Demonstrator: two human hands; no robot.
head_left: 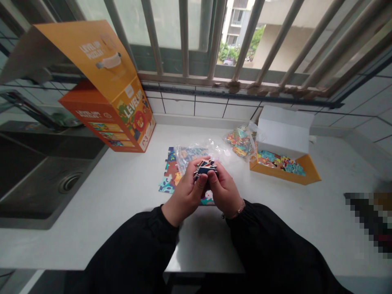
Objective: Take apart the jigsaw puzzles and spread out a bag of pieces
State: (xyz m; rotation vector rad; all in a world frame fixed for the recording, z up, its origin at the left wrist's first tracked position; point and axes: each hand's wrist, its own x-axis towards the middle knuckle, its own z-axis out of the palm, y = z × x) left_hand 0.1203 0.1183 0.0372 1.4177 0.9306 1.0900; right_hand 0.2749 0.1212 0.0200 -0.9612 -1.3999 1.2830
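Note:
My left hand (pixel 185 192) and my right hand (pixel 224 190) meet above the white counter (pixel 122 196), both closed round a small stack of dark puzzle pieces (pixel 206 167). Under and behind my hands lies a partly built colourful puzzle (pixel 170 173), with a clear plastic bag (pixel 196 152) resting on its far side. Black sleeves cover both forearms.
An orange puzzle box (pixel 122 118) with its lid flap up stands at the back left. A steel sink (pixel 39 171) lies at the left. An orange tray of pieces (pixel 284 169) with a white flap, and a bag of pieces (pixel 241 141), sit at the right. A barred window runs behind.

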